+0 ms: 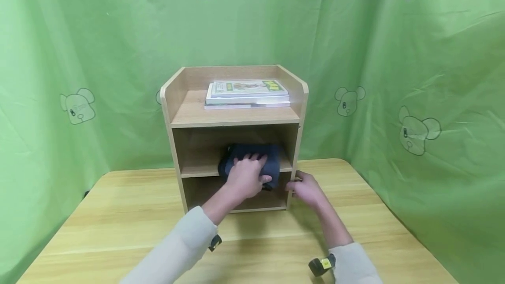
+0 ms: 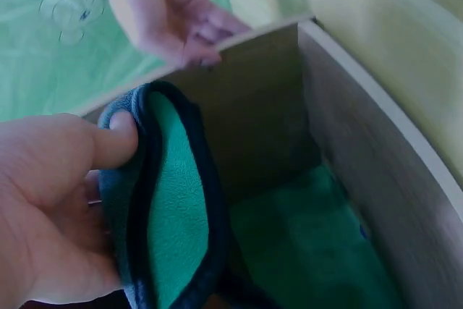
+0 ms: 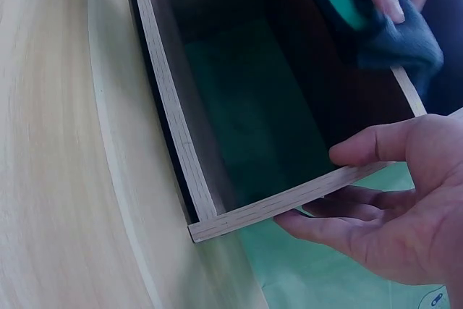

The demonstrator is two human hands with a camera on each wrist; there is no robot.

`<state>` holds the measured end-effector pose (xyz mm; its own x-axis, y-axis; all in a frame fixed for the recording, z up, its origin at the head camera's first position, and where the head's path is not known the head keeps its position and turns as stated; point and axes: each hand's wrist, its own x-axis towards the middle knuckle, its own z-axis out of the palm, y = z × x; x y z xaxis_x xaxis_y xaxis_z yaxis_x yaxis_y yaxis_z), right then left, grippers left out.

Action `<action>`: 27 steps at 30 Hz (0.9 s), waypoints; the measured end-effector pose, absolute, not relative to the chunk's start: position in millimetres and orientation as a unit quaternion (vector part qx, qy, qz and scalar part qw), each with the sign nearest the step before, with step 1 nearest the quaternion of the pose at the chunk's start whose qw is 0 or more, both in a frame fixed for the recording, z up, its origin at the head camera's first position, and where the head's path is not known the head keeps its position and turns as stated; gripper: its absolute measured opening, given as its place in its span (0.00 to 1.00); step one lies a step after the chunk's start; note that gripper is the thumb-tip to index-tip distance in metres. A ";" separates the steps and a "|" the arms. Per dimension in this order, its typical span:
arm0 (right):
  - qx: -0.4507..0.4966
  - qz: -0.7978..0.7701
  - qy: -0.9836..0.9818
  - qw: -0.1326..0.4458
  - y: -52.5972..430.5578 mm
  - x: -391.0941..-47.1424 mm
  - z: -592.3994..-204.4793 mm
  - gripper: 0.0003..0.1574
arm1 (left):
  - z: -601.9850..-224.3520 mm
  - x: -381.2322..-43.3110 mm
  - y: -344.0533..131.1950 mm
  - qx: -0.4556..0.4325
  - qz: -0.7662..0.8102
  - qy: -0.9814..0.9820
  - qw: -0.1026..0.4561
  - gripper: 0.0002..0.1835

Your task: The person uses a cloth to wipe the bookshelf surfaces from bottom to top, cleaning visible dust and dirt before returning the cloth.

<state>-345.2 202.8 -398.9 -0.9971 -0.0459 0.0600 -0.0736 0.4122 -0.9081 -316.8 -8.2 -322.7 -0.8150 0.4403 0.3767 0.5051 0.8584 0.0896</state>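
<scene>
A small light-wood shelf unit (image 1: 235, 125) stands on the table. Bulging from its middle compartment over the front edge is a folded dark blue cloth item (image 1: 273, 159); the left wrist view shows its dark trimmed edge and green inner side (image 2: 177, 200). My left hand (image 1: 248, 176) holds this cloth, fingers spread over its top and thumb lower on the right. Down at the right side panel (image 3: 311, 192), my right hand (image 1: 307, 187) grips the board's front edge, thumb inside the lower compartment and fingers outside. What lies deeper behind the cloth is hidden.
Several books (image 1: 248, 93) lie stacked on the unit's top, between raised side walls. The wooden table (image 1: 138, 222) extends around the unit. A green printed curtain (image 1: 256, 34) hangs behind and along both sides.
</scene>
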 end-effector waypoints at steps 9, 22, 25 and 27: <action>0.040 0.544 -0.838 0.010 204.0 -345.1 -399.3 0.37 | -336.7 -315.7 -35.6 -0.232 -0.062 -0.948 0.209 0.54; 0.043 0.557 -0.830 0.011 203.0 -346.7 -403.9 0.40 | -361.5 -317.5 -58.8 -0.231 0.014 -0.912 0.338 0.39; 0.044 0.556 -0.830 0.009 203.8 -346.3 -402.9 0.41 | -361.2 -316.8 -60.6 -0.235 0.007 -0.910 0.342 0.40; 0.045 0.555 -0.831 0.008 204.3 -345.8 -402.4 0.42 | -361.7 -316.9 -60.6 -0.236 0.005 -0.909 0.345 0.40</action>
